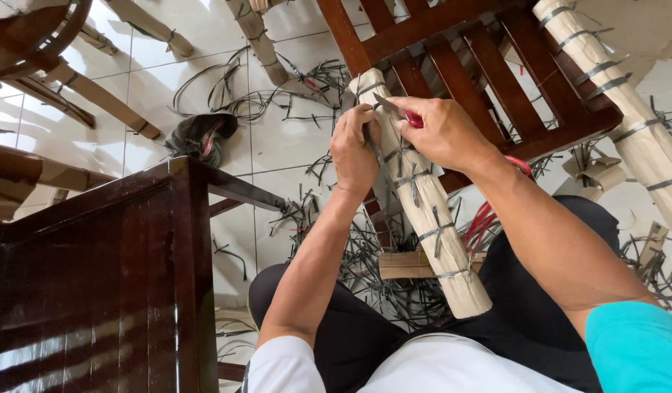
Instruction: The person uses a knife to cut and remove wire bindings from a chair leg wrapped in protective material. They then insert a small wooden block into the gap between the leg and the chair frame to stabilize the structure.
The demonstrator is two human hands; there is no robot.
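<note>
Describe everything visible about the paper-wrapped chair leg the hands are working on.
The wrapped chair leg is a round post covered in tan paper or cardboard, bound at intervals by dark plastic straps. It slants from the dark red-brown wooden chair at the top down toward the person's lap, its cut end showing near the knees. The left hand grips it near the upper end, and the right hand holds red-handled scissors against the top strap.
</note>
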